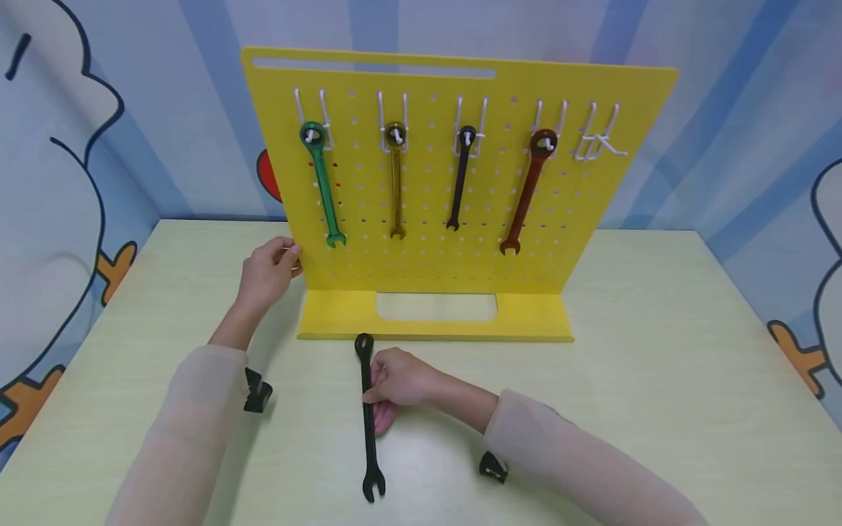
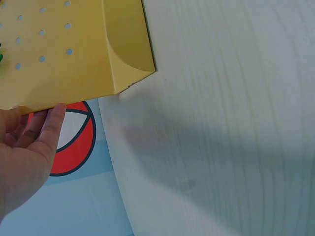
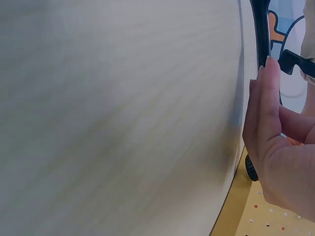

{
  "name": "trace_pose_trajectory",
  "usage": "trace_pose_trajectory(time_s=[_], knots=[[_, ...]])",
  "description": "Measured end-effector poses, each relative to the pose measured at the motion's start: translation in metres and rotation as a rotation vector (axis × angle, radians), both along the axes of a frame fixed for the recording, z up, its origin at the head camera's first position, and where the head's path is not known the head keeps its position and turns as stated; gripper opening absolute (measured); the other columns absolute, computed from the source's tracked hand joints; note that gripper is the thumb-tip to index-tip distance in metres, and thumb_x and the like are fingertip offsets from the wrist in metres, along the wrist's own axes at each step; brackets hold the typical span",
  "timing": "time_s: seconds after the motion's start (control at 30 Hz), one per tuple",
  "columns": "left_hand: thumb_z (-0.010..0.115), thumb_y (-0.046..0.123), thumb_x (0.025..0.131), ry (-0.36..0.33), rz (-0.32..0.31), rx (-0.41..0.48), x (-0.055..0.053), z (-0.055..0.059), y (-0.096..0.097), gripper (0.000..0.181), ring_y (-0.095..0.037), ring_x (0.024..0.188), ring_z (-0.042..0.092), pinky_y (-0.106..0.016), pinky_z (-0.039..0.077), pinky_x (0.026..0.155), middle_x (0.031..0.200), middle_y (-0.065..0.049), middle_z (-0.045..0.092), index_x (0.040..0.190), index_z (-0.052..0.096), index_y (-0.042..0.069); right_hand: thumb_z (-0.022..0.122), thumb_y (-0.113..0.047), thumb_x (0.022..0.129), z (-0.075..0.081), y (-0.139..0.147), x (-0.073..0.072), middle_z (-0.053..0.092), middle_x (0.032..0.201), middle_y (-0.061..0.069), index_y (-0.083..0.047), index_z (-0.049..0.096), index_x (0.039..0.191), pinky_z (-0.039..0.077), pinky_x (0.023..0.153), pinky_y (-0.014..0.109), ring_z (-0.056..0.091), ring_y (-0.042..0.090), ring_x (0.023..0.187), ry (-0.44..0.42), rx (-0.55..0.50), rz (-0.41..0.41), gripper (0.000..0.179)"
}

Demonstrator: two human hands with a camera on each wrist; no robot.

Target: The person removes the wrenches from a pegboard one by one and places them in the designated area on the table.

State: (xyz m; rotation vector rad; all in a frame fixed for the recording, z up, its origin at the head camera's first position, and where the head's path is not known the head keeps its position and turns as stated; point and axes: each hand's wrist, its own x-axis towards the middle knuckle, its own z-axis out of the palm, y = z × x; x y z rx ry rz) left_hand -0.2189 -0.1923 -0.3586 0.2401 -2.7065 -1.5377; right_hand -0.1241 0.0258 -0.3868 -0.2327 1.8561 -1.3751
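Observation:
In the head view my right hand [image 1: 404,380] holds a black combination wrench [image 1: 371,456] near its middle, the thumb over the shaft. The ring end points toward the board and the forked end toward me, close over the table. The right wrist view shows this hand [image 3: 275,142] with long fingers along the dark shaft [image 3: 261,34]. My left hand [image 1: 266,274] grips the left edge of a yellow pegboard [image 1: 427,267] between thumb and fingers. Its fingertips [image 2: 58,112] show at that edge in the left wrist view.
From white hooks on the board hang a green wrench [image 1: 324,190], a brass-coloured wrench [image 1: 396,186], a smaller black wrench [image 1: 460,183] and a red-brown wrench [image 1: 526,201]. Another white hook [image 1: 598,139] sits at far right. The board's base [image 1: 335,315] stands on the pale table [image 1: 658,351].

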Motion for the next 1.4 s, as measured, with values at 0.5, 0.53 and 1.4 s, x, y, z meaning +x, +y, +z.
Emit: trace_pose_trajectory(time_s=[0.5, 0.53, 1.4], knots=[[0.039, 0.052, 0.089, 0.091, 0.021, -0.073, -0.057, -0.086, -0.037, 0.047, -0.017, 0.095, 0.059, -0.026, 0.053, 0.078, 0.107, -0.004, 0.059, 0.115, 0.054, 0.015, 0.053, 0.015, 0.084, -0.005, -0.007, 0.003, 0.060, 0.068, 0.027, 0.009, 0.046, 0.084, 0.056, 0.053, 0.037, 0.064, 0.039, 0.060, -0.097, -0.052, -0.099, 0.009], [0.039, 0.050, 0.091, 0.080, 0.018, -0.064, -0.053, -0.079, -0.034, 0.047, -0.019, 0.096, 0.059, -0.028, 0.053, 0.079, 0.108, -0.006, 0.059, 0.116, 0.054, 0.013, 0.053, 0.014, 0.084, -0.005, -0.006, 0.003, 0.060, 0.068, 0.027, 0.009, 0.046, 0.084, 0.056, 0.053, 0.037, 0.064, 0.039, 0.060, -0.097, -0.057, -0.097, 0.009], [0.038, 0.023, 0.099, 0.006, -0.022, -0.003, 0.005, 0.006, 0.001, 0.034, -0.031, 0.105, 0.055, -0.034, 0.049, 0.087, 0.110, -0.022, 0.055, 0.117, 0.050, -0.004, 0.054, 0.003, 0.088, 0.007, 0.031, -0.011, 0.063, 0.079, 0.023, 0.006, 0.050, 0.097, 0.057, 0.060, 0.040, 0.064, 0.029, 0.062, -0.008, -0.079, -0.002, 0.011]])
